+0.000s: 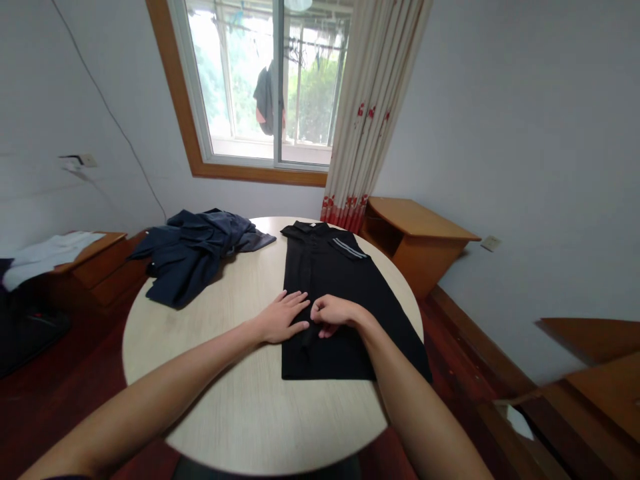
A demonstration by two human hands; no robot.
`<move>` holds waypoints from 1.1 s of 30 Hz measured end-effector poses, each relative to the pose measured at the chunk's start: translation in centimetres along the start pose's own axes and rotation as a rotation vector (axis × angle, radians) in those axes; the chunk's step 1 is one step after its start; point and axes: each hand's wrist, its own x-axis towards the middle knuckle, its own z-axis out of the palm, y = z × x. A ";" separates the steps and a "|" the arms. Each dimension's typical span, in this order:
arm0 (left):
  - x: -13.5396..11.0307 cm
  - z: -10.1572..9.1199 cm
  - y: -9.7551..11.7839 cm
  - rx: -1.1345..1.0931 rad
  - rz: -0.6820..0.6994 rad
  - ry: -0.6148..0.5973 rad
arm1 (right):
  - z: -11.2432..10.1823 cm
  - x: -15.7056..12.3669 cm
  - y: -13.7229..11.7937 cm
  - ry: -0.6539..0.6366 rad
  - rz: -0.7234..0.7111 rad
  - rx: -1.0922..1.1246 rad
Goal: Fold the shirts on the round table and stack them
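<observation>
A black short-sleeved shirt lies on the round table, its collar toward the window and its left side folded inward in a long strip. One sleeve with pale stripes shows at the upper right. My left hand rests flat on the folded strip with its fingers spread. Just to the right, my right hand is closed, fingers curled against the cloth by the strip's edge. It seems to pinch the shirt, though the fingertips are partly hidden.
Dark blue crumpled clothes lie at the left of the pale round table, partly over its edge. A wooden cabinet stands behind right, beside a curtain. White cloth lies on a low wooden cabinet at left.
</observation>
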 end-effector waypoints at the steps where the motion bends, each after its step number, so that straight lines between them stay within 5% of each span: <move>1: -0.4 -0.1 0.5 -0.001 0.012 -0.017 | 0.0 -0.2 0.1 0.006 0.004 0.000; 7: -2.6 -0.4 2.3 -0.045 0.051 -0.100 | 0.6 -1.4 1.2 0.063 -0.050 -0.019; 16: -5.9 -2.1 4.9 -0.055 0.155 -0.006 | 1.0 -2.1 1.5 0.054 -0.115 0.060; 33: -7.9 -4.8 7.9 0.102 0.099 -0.145 | 1.5 -2.1 1.4 -0.086 0.005 -0.067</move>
